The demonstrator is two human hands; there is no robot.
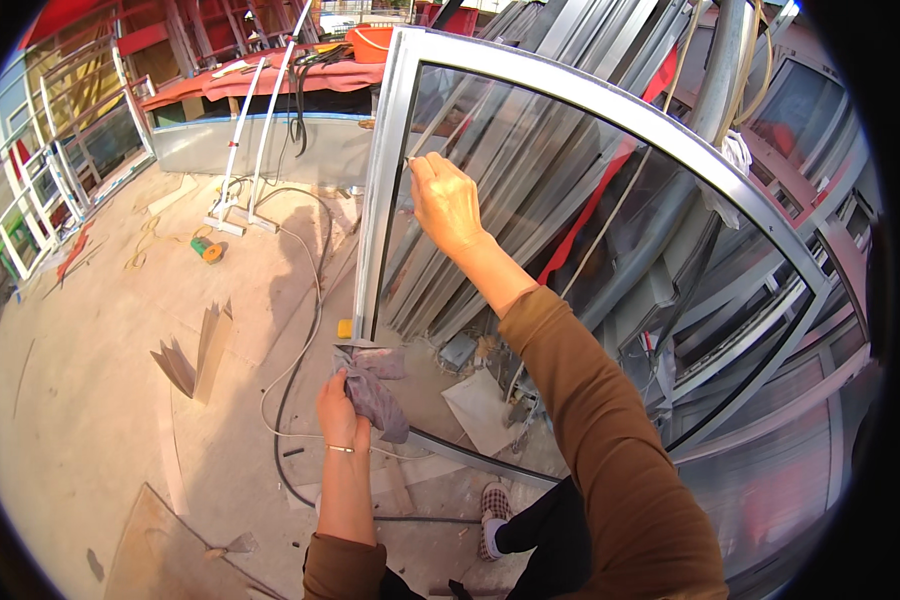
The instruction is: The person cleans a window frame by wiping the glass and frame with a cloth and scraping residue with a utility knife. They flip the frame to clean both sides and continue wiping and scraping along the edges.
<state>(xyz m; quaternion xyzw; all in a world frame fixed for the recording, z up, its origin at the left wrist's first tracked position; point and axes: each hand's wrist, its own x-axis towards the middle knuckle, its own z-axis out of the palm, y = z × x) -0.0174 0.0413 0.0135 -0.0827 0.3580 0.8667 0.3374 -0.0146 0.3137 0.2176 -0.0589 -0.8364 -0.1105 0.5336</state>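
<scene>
In front of me stands a glazed window sash with a silver-white frame (372, 220), its dark-edged pane (540, 130) showing what lies behind it. My right hand (446, 205) is raised at the pane's upper left, close to the frame's left upright. Its fingers are pinched together; whatever is between them is too small to make out. Lower down, my left hand (342, 412) grips a crumpled grey-purple rag (372, 392). The rag lies against the lower part of the left upright and overlaps the glass.
Behind the sash lean long metal profiles (470, 225). A black cable (300, 385) snakes across the floor on the left, near folded cardboard (208, 350) and a green-and-orange object (207, 250). An orange basin (370, 44) sits on a red-covered bench (240, 85); white frames (55, 185) stand far left.
</scene>
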